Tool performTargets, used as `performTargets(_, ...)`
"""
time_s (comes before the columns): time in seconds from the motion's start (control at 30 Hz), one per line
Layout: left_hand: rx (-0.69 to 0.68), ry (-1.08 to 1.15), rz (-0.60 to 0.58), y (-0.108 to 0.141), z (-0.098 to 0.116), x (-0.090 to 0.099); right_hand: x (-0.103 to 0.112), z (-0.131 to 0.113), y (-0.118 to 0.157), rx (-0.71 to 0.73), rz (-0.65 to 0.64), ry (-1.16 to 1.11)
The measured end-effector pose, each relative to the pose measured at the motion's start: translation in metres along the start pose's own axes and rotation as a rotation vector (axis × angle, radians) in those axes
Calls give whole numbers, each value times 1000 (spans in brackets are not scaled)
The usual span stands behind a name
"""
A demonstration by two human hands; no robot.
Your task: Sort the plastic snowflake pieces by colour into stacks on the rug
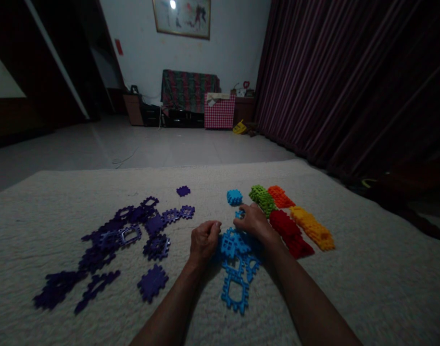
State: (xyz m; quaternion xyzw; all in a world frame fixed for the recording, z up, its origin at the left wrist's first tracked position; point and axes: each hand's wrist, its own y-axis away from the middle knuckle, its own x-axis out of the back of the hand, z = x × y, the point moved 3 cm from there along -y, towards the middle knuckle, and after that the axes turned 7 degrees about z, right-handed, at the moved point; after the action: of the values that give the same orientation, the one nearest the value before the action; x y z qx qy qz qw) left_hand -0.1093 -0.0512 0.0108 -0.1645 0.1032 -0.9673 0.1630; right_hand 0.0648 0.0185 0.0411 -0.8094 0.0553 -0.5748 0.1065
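Loosely curled beside a pile of light-blue interlocking plastic pieces (234,242) is my left hand (204,240). Its fingers are closed, and whatever they may hold is hidden. Just beyond the pile, my right hand (255,222) has its thumb and fingers bent around a small light-blue building piece (239,215). Part of that piece is covered by the fingers. A neat light-blue stack (234,197) stands a little farther off. Closest to me lies a blue square frame piece (235,292) with an open middle and toothed edges.
Dark purple pieces (155,223) are scattered on the left of the pale quilted mat (191,312). To the right lie green (263,199), orange (279,197), red (290,233) and yellow (312,227) stacks in rows. Past the mat are a tiled floor and a long purple curtain (313,72).
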Motion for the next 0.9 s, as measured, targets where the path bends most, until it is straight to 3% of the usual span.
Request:
performTargets(0.13,-3,7,5,0,2,1,3,6,-12,37,209,-187)
performTargets(0.23,11,20,6,0,2,1,0,13,-14,14,267,-302)
performTargets(0.37,20,33,-1,0,1,0,-4,23,-13,-44,194,-366)
performTargets(0.53,16,16,10,0,1,0,-8,32,-10,-7,45,-176)
performTargets(0.73,19,21,8,1,0,-1,-12,31,-9,155,38,-91)
performTargets(0.9,13,-6,5,0,0,-1,-13,31,-10,112,-40,-60)
